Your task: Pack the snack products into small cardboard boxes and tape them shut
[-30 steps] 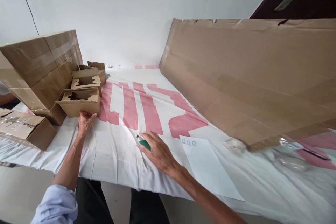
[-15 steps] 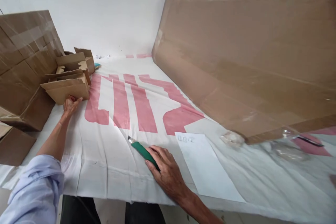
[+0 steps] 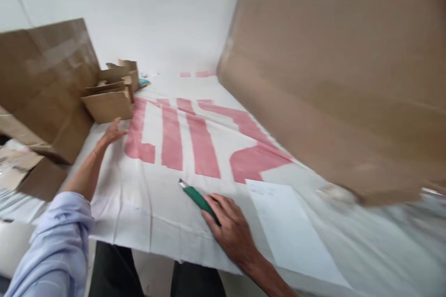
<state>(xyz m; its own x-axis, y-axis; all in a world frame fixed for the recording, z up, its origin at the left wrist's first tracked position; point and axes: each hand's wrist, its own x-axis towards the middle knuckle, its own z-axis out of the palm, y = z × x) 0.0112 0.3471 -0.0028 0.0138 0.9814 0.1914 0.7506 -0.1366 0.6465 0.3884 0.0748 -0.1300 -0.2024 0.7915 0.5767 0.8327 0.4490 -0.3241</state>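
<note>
My left hand (image 3: pixel 114 132) is just in front of the nearest small open cardboard box (image 3: pixel 108 106), fingers apart and nothing held; whether a fingertip still touches the box I cannot tell. Behind that box, more small open boxes (image 3: pixel 129 72) stand in a row. Over the front of the table, my right hand (image 3: pixel 228 227) is closed around a green utility knife (image 3: pixel 197 198), whose metal tip points away to the left. A white sheet of paper (image 3: pixel 296 232) lies to the right of this hand, with faint marks at its top.
A tall stack of taped cartons (image 3: pixel 52 83) stands on the left, with a lower box (image 3: pixel 42 176) in front. A large cardboard panel (image 3: pixel 334 83) leans across the right side. The white cloth (image 3: pixel 167 222) has red printing. A clear plastic bundle (image 3: pixel 336 195) lies beside the panel.
My left hand pushed the nearest small box back against the others, and its fingers have since come apart. My right hand drew back a little, showing more of the utility knife. The view shifted.
</note>
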